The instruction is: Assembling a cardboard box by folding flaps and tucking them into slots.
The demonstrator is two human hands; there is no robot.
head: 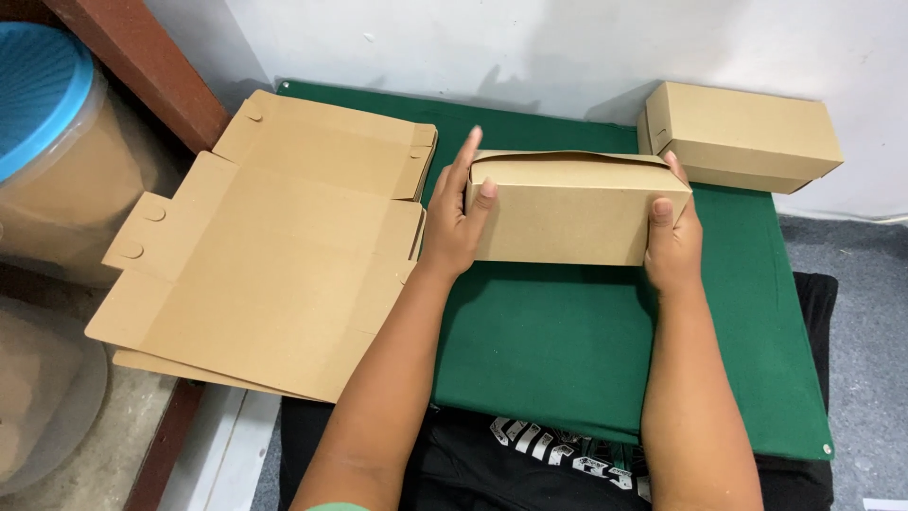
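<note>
Nearest the viewer, a dark garment with pale print [558, 459] covers the person's lap, its lettering cut off by the bottom edge. Two bare forearms reach away from it over a green cloth [567, 350] spread flat on the work surface, with a small metal eyelet at its near right corner. In the middle of the cloth sits a folded brown cardboard box [567, 208], long and rectangular, plain and matte, its lid slightly bowed along the far edge. The left hand [456, 222] presses flat against the box's left end, fingers extended upward, thumb on the front face. The right hand [673, 241] grips the right end, thumb on the front face, its fingers hidden behind the box. To the left, overlapping the cloth's edge, lies a stack of flat unfolded cardboard blanks [274, 246] with creases and rounded tabs. Farther left stands a translucent tub with a blue lid [43, 104], partly out of frame. At the far right, a second closed cardboard box [742, 137] rests against a pale wall [530, 47].
</note>
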